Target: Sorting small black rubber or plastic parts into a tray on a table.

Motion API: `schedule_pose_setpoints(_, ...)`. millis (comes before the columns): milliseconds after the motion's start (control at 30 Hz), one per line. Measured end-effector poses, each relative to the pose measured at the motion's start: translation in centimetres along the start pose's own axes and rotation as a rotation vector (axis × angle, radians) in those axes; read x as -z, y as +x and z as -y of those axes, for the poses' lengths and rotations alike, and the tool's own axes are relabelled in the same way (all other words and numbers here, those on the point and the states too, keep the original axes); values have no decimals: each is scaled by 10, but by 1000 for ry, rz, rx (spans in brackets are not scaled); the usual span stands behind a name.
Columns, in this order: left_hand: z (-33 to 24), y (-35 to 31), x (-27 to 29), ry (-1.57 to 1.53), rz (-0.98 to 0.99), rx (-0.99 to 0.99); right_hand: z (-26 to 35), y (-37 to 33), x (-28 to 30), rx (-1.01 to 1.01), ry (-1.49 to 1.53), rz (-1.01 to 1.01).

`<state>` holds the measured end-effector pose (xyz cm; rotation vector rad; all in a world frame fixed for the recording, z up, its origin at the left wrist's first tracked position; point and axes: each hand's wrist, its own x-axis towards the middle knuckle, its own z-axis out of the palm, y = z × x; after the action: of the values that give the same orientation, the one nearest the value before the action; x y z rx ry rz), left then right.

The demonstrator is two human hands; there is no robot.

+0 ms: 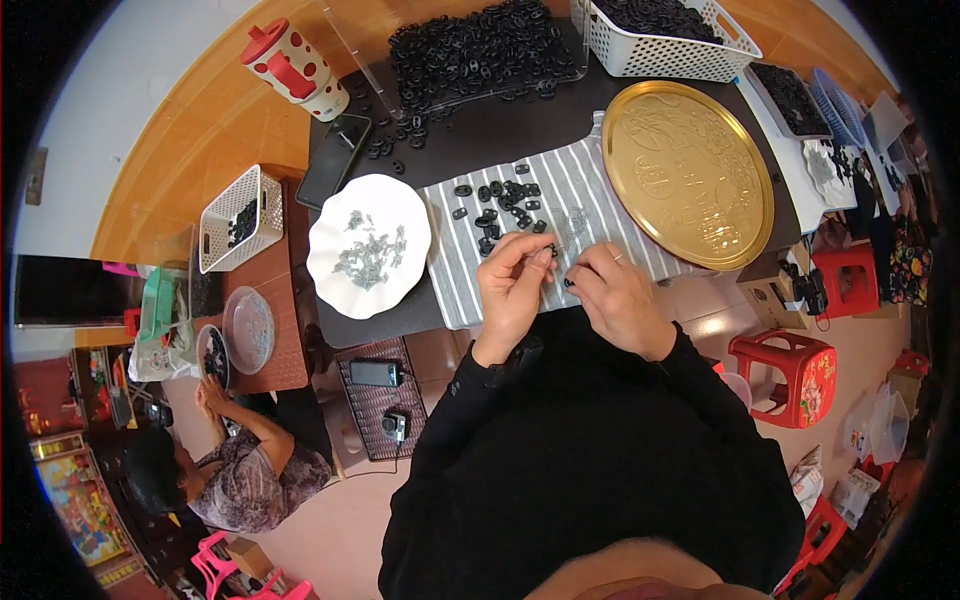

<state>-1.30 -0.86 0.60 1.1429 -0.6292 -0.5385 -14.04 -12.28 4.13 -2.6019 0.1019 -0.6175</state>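
My left hand (512,292) is closed, thumb and forefinger pinching a small black piece (551,249). Close beside it, my right hand (622,305) is also closed, with a small dark piece (570,283) at its fingertips; what it is exactly is too small to tell. Both hands are over the near edge of a grey-and-white striped cloth (455,275). Just beyond them lie several loose black oval pieces with holes (487,215). Some small clear pieces (575,220) rest on the cloth past my right hand. More clear slivers (370,258) lie on a white scalloped plate (330,215) to the left.
A gold embossed tray (690,175) lies at the right. Behind are a clear bin (365,60) heaped with black pieces and a white basket (650,60). A phone (335,160) and a red-lidded cup (295,75) stand far left. Another person (250,465) works at a side table.
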Motion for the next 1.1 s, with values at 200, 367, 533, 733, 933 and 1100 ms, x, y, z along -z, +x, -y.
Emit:
schedule_pose_setpoints(200, 0, -1, 0, 3, 2, 0, -8, -2, -1, -10, 72, 7)
schedule_pose_setpoints(367, -1, 0, -1, -16, 9, 2, -30, 1, 16, -51, 127, 0)
schedule_pose_setpoints(533, 0, 0, 3, 9, 24, -4, -31, 16, 19, -90, 221, 39)
schedule_pose_setpoints(733, -1, 1, 1, 31, 28, 7, -31, 4, 2, -201, 72, -182)
schedule_pose_setpoints(933, -1, 1, 2, 25, 26, -4, -7, 12, -1, -286, -124, -136)
schedule_pose_setpoints(1100, 1, 1, 2, 15, 28, -18, -15, 10, -14, -74, -106, -135)
